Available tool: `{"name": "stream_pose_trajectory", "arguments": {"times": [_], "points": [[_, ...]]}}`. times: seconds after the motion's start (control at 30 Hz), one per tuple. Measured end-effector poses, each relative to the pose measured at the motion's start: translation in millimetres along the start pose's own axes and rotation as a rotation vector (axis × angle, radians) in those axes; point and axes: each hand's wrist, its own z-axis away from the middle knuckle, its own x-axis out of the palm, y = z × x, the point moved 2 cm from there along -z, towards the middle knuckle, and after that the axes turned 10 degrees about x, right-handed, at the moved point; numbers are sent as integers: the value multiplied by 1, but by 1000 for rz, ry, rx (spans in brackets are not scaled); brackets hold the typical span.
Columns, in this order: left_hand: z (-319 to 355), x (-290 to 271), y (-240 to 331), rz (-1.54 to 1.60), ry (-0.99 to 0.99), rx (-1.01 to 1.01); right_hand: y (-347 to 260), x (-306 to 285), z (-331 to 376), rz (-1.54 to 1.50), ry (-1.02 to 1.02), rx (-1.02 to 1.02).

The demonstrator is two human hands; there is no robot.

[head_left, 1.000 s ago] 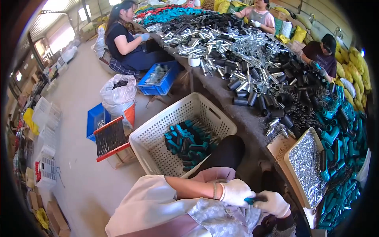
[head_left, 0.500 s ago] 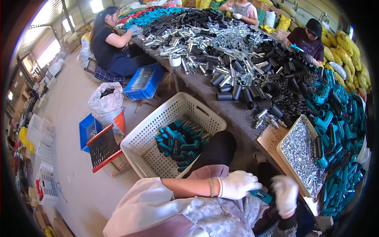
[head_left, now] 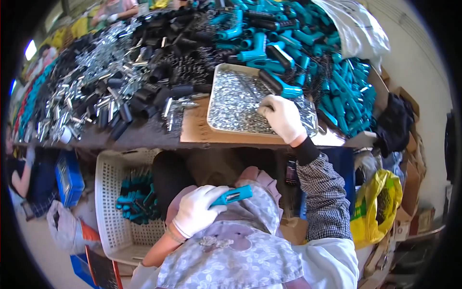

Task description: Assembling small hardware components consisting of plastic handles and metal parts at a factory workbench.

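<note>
My left hand, in a white glove, is closed round a teal plastic handle piece with an oblong slot in its side. It holds this piece over my patterned apron. My right hand, also gloved, is over a shallow cream tray of small shiny metal parts. Its fingers are pinched together at the parts; whatever is between them is too small to make out. Just beyond that hand, a teal angled piece with a black sleeve lies across the tray.
Teal housings, black sleeves and metal tubes are heaped on the table. Below its edge, at left, a white perforated crate holds teal pieces. A yellow bag stands at right. Another person sits across the table.
The view has swung to the right, toward the tray. My right hand has gone from beside the teal handle piece to the metal parts, while my left hand keeps hold of the piece.
</note>
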Motion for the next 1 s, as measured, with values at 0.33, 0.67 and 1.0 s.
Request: {"name": "stream_pose_trajectory", "arguments": {"times": [0.33,0.67,1.0], "points": [[-12,-6,-5,-81,39,113,-41,-8,86,-827,-579,402],[-16,-7,7,-227,-95,81,-45,22,125,-711,-668,353],[-8,7,-3,-240,-83,44,-61,34,158,-201,-483,-189]]}}
